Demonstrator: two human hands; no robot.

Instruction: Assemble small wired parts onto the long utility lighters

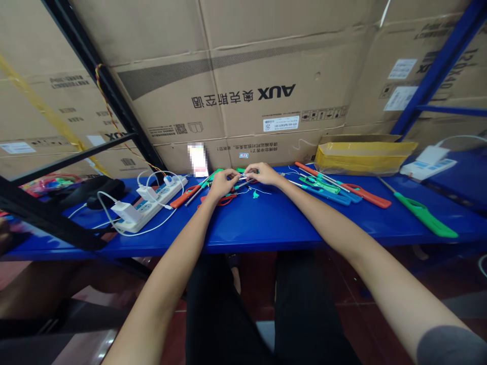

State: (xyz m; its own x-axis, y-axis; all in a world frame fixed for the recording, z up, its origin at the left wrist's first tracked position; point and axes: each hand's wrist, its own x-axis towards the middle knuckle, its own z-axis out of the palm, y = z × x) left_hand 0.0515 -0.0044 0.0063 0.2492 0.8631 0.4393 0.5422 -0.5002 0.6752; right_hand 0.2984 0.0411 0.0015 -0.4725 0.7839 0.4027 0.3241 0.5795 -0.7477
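Observation:
My left hand (223, 184) and my right hand (263, 174) meet over the blue table, fingertips nearly touching. Both have thumb and fingers pinched around something small and thin, too small to name. Beneath and beside my left hand are orange and green lighter parts; a long-nosed orange lighter (185, 196) lies further left. A small green plastic piece (255, 194) and thin wires rest just in front of my hands. To the right of my right hand lie blue long-nosed lighters (327, 193), a light green one (323, 185) and an orange one (370, 196).
A green lighter (424, 214) lies at far right. Behind it stand a yellow-taped carton (359, 158) and a power strip (429, 168). Another power strip (146, 209) with chargers and cables sits left, near a blurred screen (198, 161). Large cardboard (243, 61) backs the table. Another person's limb (64, 284) shows left.

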